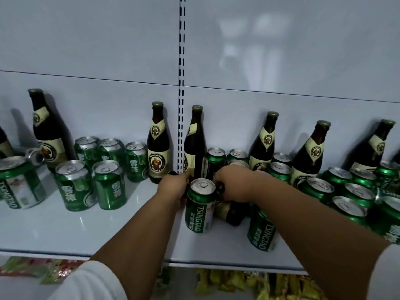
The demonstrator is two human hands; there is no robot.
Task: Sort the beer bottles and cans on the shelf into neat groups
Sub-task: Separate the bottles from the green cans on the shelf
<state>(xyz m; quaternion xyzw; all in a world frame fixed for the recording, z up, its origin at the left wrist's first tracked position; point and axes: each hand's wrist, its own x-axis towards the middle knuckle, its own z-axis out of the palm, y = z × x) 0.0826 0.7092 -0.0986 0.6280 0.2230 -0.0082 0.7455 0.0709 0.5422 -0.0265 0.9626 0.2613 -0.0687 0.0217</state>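
A brown beer bottle [232, 212] lies on its side mid-shelf, mostly hidden behind an upright green Tsingtao can [200, 208]. My right hand [234, 185] grips the bottle's body from above. My left hand [173, 188] curls round what looks like its neck, with a dark cap poking out past my knuckles. Brown Franziskaner bottles stand along the back wall, among them one [158, 146] left of the hands, one [194, 148] just behind them and one [263, 146] to the right. A second Tsingtao can [262, 232] stands under my right forearm.
Green Snow cans [108, 185] cluster at left, beside a tilted Tsingtao can [19, 185]. Several green cans [350, 191] crowd the right end. The white shelf [86, 230] has bare room at front left. A slotted post [181, 83] splits the back wall. Snack packets [238, 282] lie below.
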